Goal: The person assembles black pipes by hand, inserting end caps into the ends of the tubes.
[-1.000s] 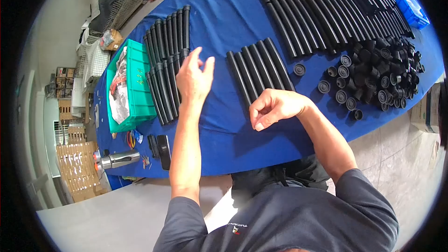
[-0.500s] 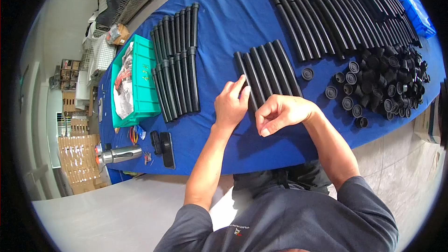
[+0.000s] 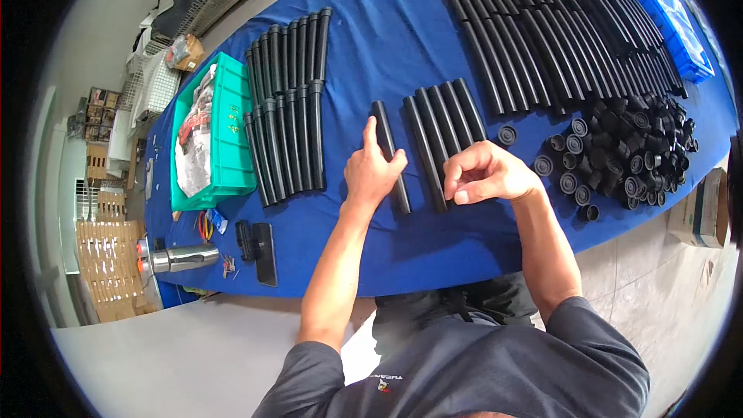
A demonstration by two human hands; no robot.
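Observation:
A single black tube lies apart on the blue cloth, left of a short row of similar black tubes. My left hand is over it, index finger stretched along its upper part and thumb held apart. Above the near ends of the row is my right hand, its fingers curled in toward the thumb. Whatever it may hold is hidden. One round black cap rests just right of the row, close to a heap of black caps.
Tubes with collared ends lie in two rows at left, beside a green crate. Many plain tubes fill the far right, near a blue basket. A steel flask and a phone lie at front left.
The leftmost tube of the short row has slid left with my left hand, opening a gap. My right hand stays curled above the row's near ends. The camera view has shifted slightly.

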